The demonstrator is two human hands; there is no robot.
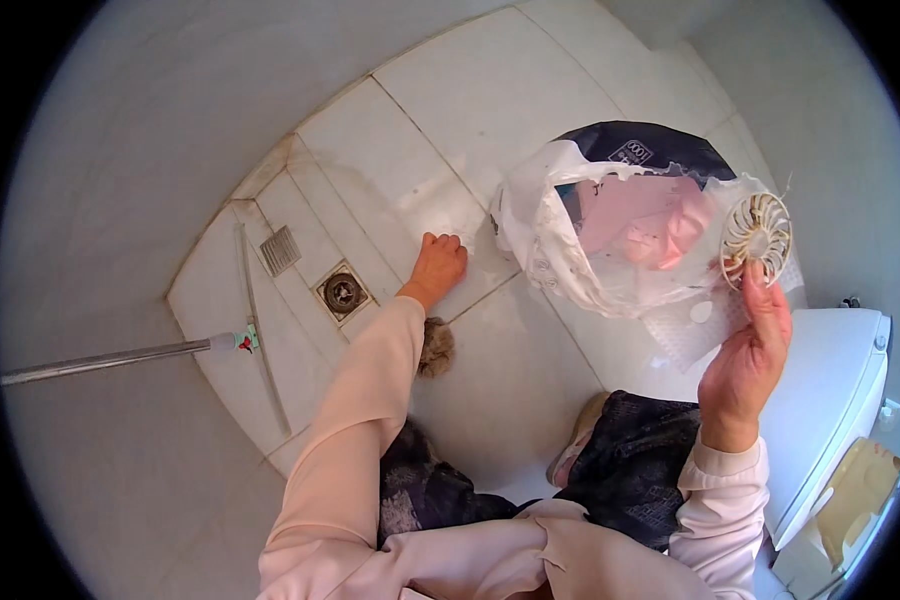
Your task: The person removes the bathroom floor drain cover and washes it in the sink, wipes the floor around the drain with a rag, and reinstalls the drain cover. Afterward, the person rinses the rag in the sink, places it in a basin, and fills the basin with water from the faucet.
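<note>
My right hand (748,375) is raised beside the rubbish bag, its fingers pinching the rim of a round, slotted drain strainer (770,215). The strainer is off-white with brownish stains. My left hand (438,268) is low over the tiled floor with its fingers curled closed; whatever may be inside is hidden. Left of that hand lies a square floor drain (343,293) with its dark round opening exposed. Near the drain, a slotted metal grate (279,250) rests on the tiles. The white plastic-lined rubbish bag (545,225) stands open, with pink plastic (660,225) inside.
A toilet (830,400) stands at the right, beside a box-like holder (855,490) with brownish paper. From the left, a metal pole (110,362) leads to a squeegee blade (265,370). Fluffy brown slipper trim (437,348) shows by my left forearm.
</note>
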